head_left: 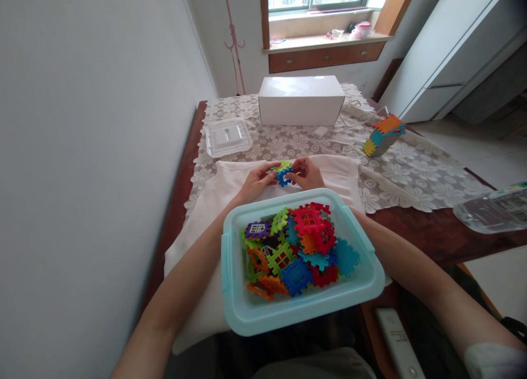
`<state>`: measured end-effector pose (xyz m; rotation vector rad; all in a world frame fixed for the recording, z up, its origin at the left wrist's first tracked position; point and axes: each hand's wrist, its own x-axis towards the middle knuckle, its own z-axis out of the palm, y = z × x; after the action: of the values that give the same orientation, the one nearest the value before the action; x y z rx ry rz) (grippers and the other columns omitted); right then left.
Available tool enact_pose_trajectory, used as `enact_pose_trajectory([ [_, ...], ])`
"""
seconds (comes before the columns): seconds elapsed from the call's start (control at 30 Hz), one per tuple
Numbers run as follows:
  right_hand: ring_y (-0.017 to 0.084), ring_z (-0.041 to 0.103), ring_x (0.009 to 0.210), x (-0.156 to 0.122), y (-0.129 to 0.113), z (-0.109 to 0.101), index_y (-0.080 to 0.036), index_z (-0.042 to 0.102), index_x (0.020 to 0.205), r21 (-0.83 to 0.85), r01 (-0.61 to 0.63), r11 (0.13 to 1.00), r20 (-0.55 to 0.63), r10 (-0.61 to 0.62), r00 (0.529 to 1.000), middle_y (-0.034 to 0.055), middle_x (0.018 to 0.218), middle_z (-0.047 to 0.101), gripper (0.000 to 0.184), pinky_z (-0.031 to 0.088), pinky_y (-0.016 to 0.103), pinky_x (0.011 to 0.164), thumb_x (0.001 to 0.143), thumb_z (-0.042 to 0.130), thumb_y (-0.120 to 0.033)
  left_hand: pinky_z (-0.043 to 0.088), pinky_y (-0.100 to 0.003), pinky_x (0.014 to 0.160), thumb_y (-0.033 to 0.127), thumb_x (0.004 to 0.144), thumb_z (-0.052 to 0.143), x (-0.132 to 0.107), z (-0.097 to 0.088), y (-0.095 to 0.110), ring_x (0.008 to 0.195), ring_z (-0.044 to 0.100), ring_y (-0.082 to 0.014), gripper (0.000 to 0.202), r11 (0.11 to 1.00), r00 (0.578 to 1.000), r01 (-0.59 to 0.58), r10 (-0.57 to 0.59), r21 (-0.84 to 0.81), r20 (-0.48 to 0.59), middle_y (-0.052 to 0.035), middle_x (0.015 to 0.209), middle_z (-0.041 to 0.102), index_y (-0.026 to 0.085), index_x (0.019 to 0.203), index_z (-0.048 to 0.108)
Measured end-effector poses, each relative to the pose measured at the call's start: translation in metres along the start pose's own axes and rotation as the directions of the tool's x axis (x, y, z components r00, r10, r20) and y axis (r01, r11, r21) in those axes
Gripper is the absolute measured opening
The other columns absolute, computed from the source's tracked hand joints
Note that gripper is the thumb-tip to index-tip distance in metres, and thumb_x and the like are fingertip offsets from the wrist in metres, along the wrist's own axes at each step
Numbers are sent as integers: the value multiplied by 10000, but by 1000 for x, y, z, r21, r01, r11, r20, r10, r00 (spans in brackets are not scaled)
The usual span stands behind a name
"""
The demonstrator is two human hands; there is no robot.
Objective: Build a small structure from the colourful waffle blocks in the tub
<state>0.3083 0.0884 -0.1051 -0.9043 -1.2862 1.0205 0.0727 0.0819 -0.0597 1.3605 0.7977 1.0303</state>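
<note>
Beyond the bin, over the white cloth (206,219), my left hand (257,181) and my right hand (308,174) grip a small assembly of interlocking plastic tiles from either side. Its front is a blue window tile (284,177), and a lime-green tile (284,164) meets it along the top. Fingers of both hands are closed on its edges and hide part of it. Between my forearms sits a light teal bin (302,316) with several loose notched tiles inside, among them a red window tile (308,219), a purple tile (257,229) and a larger blue tile (296,277).
A built tile block (385,134) stands at the right on the lace tablecloth (415,176). Farther back are a white box (302,107) and a clear plastic lid (229,138). A clear container (496,207) lies at the right edge. The wall (102,121) borders the left side.
</note>
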Motion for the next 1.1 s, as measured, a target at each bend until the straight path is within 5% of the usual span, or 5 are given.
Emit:
enact_pose_trajectory([
  [0.43,181,678,772,0,-5,0,-271,690,1016,19,-4,1000,47,3,999,-11,915,746,602,587,338,690,745,1084,-635,674,-375,987,453,903,1027,-1,1,4,1132,821,-248,458,993,994,83,-88,-88,-58,-120,1410,877,215,1274,906],
  [0.8,189,705,792,0,-8,-1,-265,694,1030,16,0,1000,45,-1,999,-2,908,754,588,598,334,685,768,1071,-632,658,-329,924,517,850,1084,-1,0,5,1077,801,-214,509,989,994,93,-100,-117,-54,-91,1304,884,221,1232,924],
  [1.1,188,693,772,4,-11,-3,-285,663,1021,47,5,999,17,-6,1000,-15,887,704,718,629,335,642,719,1090,-775,631,-318,874,542,810,1113,-2,1,8,1065,772,-222,557,993,994,80,-86,-90,-64,-92,1265,866,209,1203,900],
])
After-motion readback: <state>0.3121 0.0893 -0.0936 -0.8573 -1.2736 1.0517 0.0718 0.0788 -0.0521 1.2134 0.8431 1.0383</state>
